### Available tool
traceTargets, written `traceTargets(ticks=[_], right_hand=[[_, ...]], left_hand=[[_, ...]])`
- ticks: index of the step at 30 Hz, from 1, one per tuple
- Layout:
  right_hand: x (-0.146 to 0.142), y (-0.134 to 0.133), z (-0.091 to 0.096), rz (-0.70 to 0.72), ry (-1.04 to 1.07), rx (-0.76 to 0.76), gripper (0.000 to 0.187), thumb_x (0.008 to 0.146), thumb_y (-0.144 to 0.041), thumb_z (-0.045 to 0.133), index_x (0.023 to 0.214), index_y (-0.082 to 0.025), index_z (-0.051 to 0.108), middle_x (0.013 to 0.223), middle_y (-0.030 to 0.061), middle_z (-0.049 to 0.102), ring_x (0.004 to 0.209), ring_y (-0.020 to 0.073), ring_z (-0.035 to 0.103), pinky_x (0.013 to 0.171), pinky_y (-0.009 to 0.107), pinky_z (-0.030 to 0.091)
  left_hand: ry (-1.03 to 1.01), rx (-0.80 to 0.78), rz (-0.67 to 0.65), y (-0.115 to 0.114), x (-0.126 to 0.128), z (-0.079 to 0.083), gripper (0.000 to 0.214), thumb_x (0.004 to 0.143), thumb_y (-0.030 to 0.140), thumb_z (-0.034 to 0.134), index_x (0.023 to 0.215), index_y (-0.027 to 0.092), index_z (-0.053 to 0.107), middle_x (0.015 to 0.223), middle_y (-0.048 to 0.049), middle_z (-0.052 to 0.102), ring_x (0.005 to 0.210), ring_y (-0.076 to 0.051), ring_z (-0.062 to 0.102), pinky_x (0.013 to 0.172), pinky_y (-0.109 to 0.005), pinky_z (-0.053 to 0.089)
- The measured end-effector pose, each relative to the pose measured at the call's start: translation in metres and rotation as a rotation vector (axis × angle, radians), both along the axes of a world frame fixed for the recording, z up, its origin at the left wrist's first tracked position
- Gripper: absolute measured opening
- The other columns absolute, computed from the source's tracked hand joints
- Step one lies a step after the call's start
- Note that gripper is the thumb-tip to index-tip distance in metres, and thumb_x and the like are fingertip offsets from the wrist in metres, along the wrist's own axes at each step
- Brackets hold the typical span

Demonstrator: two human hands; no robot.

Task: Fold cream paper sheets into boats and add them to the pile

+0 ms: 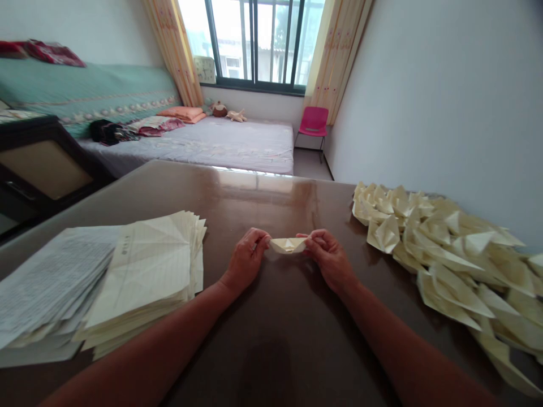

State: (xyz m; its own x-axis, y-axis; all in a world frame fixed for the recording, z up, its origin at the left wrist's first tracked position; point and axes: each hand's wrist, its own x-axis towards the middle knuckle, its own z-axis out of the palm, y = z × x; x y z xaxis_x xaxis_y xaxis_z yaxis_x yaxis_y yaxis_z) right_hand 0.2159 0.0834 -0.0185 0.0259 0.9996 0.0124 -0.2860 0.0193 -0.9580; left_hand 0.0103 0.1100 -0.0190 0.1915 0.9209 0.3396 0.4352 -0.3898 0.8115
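A small cream paper boat [287,245] is held level between my two hands, just above the brown tabletop. My left hand [249,253] pinches its left tip between thumb and fingers. At the other tip, my right hand [327,253] grips with fingers closed. A little fold stands up in the boat's middle. Off to the right lies a big heap of folded cream paper boats [453,249]. Left of my left hand is a stack of creased, lined cream sheets [148,265].
Printed white papers [55,277] lie partly under the cream stack. The glossy brown table [271,328] ends at a bed [237,138] beyond it. A pink chair [314,122] stands by the right wall, and a dark cabinet [46,164] is at the left.
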Motion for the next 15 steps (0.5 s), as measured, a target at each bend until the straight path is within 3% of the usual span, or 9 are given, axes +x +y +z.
traceTargets(ticks=[4,9,13,15], right_hand=[[-0.001,0.002,-0.003,-0.024,0.053,0.003,0.027,0.078,-0.040,0.069,0.085,-0.025,0.048,0.090,0.0005,0.073,0.081,0.0169,0.067,0.072,0.030,0.053],[-0.003,0.001,-0.004,-0.088,-0.048,0.059,0.028,0.082,-0.043,0.064,0.087,-0.025,0.043,0.089,0.0024,0.074,0.082,0.0188,0.069,0.071,0.031,0.055],[-0.007,-0.006,-0.001,-0.100,-0.276,0.165,0.024,0.085,-0.043,0.059,0.089,-0.025,0.043,0.098,0.0058,0.073,0.083,0.0200,0.068,0.073,0.034,0.055],[-0.009,-0.010,0.002,-0.096,-0.394,0.210,0.021,0.087,-0.042,0.056,0.090,-0.025,0.044,0.102,0.0067,0.072,0.087,0.0205,0.068,0.080,0.035,0.053]], left_hand=[[-0.154,-0.155,-0.011,0.003,0.000,-0.002,0.025,0.091,0.041,0.046,0.084,0.018,0.054,0.073,0.0005,0.057,0.067,-0.013,0.056,0.059,-0.023,0.048],[-0.223,-0.205,-0.053,0.000,0.003,0.001,0.026,0.090,0.042,0.047,0.082,0.018,0.053,0.072,0.0006,0.057,0.067,-0.013,0.057,0.058,-0.023,0.051],[-0.207,-0.211,-0.200,-0.006,0.004,0.004,0.032,0.088,0.043,0.052,0.108,0.019,0.056,0.100,-0.0050,0.065,0.082,-0.015,0.062,0.069,-0.026,0.055],[-0.159,-0.193,-0.254,-0.008,0.005,0.005,0.056,0.077,0.041,0.067,0.126,0.021,0.049,0.118,-0.0078,0.062,0.088,-0.017,0.064,0.077,-0.030,0.055]])
